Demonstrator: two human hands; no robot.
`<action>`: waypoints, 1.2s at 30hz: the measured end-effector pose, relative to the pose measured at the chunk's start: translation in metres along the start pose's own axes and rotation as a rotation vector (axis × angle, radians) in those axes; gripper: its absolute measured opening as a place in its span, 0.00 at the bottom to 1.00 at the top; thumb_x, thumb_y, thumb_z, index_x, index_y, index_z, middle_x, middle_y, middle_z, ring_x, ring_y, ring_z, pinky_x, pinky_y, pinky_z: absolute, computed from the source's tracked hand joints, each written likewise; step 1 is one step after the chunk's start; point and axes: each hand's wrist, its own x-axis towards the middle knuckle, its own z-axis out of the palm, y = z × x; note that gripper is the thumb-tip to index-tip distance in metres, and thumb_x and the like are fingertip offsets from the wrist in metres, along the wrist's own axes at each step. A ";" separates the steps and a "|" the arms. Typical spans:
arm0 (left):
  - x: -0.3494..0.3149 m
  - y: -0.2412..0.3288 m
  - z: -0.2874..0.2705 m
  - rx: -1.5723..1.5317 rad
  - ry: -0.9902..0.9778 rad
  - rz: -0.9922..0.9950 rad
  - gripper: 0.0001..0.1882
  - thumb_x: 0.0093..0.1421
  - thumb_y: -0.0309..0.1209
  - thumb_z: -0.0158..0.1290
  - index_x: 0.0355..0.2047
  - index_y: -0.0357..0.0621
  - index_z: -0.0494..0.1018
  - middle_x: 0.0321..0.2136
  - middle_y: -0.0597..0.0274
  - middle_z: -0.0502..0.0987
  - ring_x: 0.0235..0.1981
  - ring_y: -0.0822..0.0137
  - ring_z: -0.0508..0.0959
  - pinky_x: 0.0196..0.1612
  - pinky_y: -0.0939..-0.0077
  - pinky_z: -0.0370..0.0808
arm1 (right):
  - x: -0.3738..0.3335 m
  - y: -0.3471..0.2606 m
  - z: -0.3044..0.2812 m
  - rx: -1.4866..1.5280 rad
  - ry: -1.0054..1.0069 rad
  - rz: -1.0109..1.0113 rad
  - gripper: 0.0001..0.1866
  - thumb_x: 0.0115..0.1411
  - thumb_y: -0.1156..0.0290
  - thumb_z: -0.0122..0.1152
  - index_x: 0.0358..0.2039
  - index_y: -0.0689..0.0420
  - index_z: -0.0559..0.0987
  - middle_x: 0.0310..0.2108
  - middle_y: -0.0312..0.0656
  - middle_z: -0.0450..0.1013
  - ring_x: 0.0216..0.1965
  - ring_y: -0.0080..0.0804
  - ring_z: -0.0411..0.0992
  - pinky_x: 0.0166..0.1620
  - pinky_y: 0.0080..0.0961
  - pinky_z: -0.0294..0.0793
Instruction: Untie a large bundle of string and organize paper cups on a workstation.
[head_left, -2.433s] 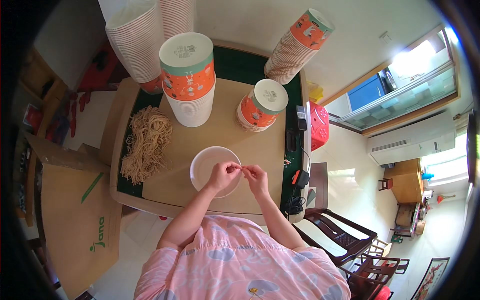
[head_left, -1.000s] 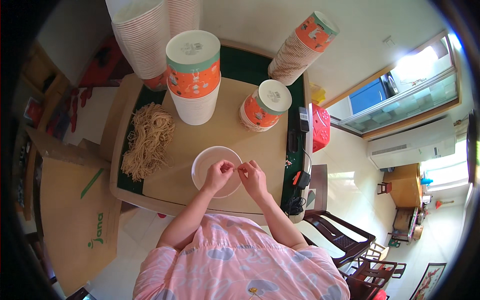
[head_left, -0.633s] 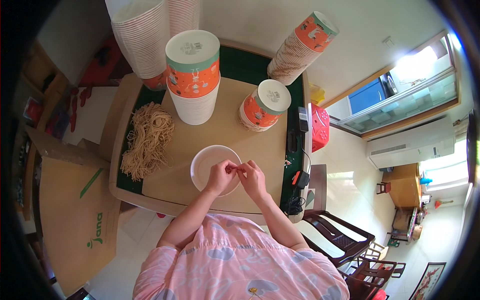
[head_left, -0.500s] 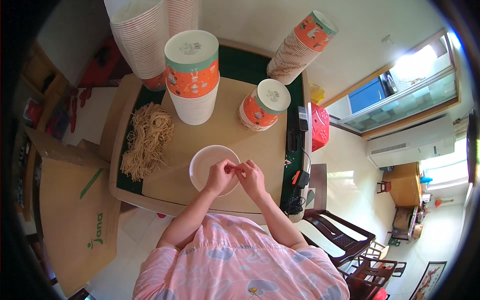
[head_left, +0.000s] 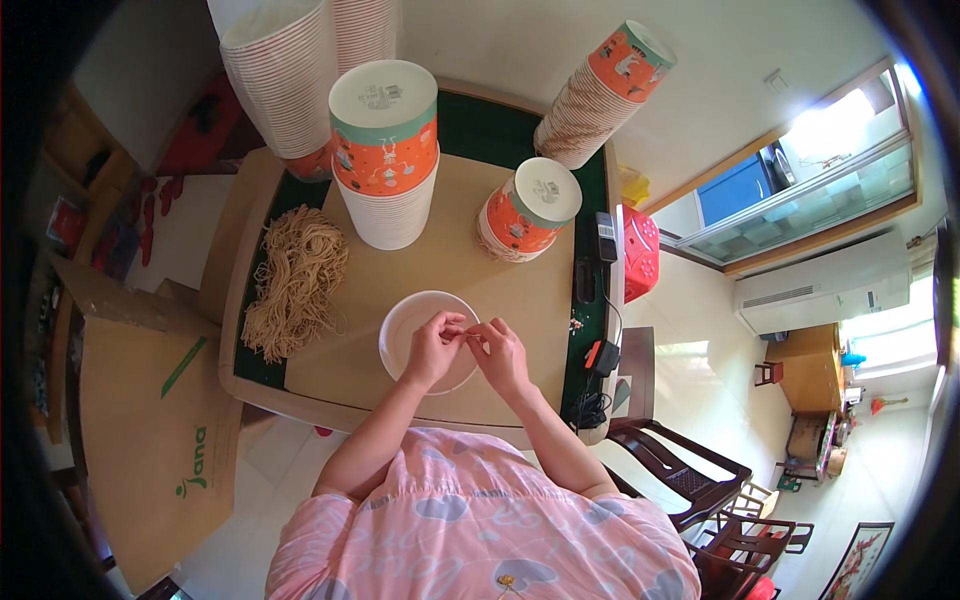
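- White tub [head_left: 400, 335] and the rest share our broad green-felt table [head_left: 485, 120]; the tub sits nearest our body, probably so both hands reach it easily. A smooth, stiff cardboard sheet [head_left: 330, 375] lies beneath it, perhaps to protect the felt.
- Tall tub stack [head_left: 385, 160]: nested, tapering, upside down on the sheet, likely steadier and more compact that way. Its top tub is printed orange with a green band; white rims ridge the side below.
- Short tub stack [head_left: 530, 210]: similarly upturned and printed, well to the right, leaving our arms room.
- Twine bundle [head_left: 297, 285]: beige, loose and stringy, heaped at our left, presumably within easy reach.
- Our left hand [head_left: 437, 345] and right hand [head_left: 498, 355]: fingers curled, tips drawn nearly together over the tub's right side. We cannot tell whether either pinches anything; the gap is too small to read.
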 end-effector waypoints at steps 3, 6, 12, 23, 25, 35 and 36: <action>0.001 0.002 -0.004 -0.070 -0.045 -0.062 0.11 0.53 0.19 0.53 0.38 0.37 0.71 0.26 0.60 0.78 0.27 0.73 0.78 0.29 0.82 0.74 | 0.000 0.001 0.001 0.034 0.039 -0.001 0.07 0.49 0.74 0.61 0.31 0.55 0.78 0.27 0.41 0.70 0.25 0.35 0.71 0.29 0.28 0.71; 0.002 0.003 -0.005 -0.120 -0.063 -0.113 0.11 0.53 0.19 0.53 0.38 0.37 0.71 0.27 0.61 0.78 0.27 0.74 0.77 0.29 0.83 0.74 | -0.001 0.002 0.004 0.086 0.084 0.004 0.06 0.49 0.74 0.62 0.30 0.55 0.78 0.27 0.41 0.70 0.22 0.32 0.70 0.26 0.26 0.70; 0.002 -0.008 -0.003 -0.088 -0.071 -0.135 0.07 0.53 0.18 0.53 0.34 0.37 0.73 0.27 0.61 0.79 0.26 0.75 0.77 0.28 0.83 0.74 | -0.001 -0.003 0.004 0.236 0.111 0.080 0.05 0.49 0.75 0.63 0.29 0.57 0.78 0.26 0.39 0.70 0.17 0.24 0.66 0.23 0.21 0.67; 0.001 -0.003 -0.003 -0.093 -0.099 -0.137 0.07 0.52 0.18 0.54 0.33 0.37 0.73 0.26 0.62 0.78 0.27 0.75 0.77 0.29 0.84 0.73 | 0.001 -0.002 0.008 0.437 0.088 0.146 0.05 0.51 0.79 0.60 0.30 0.60 0.78 0.24 0.38 0.71 0.18 0.18 0.65 0.22 0.16 0.65; 0.001 -0.004 -0.003 -0.107 -0.098 -0.143 0.07 0.52 0.18 0.54 0.33 0.37 0.73 0.27 0.62 0.78 0.27 0.75 0.77 0.28 0.84 0.74 | 0.002 -0.001 0.008 0.413 0.079 0.133 0.05 0.51 0.79 0.60 0.30 0.60 0.78 0.25 0.38 0.71 0.18 0.19 0.65 0.23 0.16 0.66; -0.001 -0.007 -0.004 -0.084 -0.060 -0.146 0.05 0.53 0.20 0.54 0.31 0.38 0.75 0.24 0.62 0.79 0.23 0.77 0.76 0.25 0.84 0.72 | 0.001 0.000 0.010 0.398 0.097 0.121 0.06 0.51 0.79 0.59 0.31 0.59 0.79 0.26 0.38 0.70 0.18 0.18 0.65 0.23 0.16 0.65; -0.001 -0.008 -0.005 -0.074 -0.065 -0.153 0.04 0.53 0.21 0.54 0.30 0.38 0.75 0.23 0.62 0.79 0.22 0.77 0.76 0.25 0.84 0.71 | 0.001 -0.001 0.009 0.407 0.092 0.115 0.06 0.51 0.79 0.59 0.31 0.59 0.79 0.26 0.38 0.70 0.18 0.18 0.65 0.23 0.16 0.65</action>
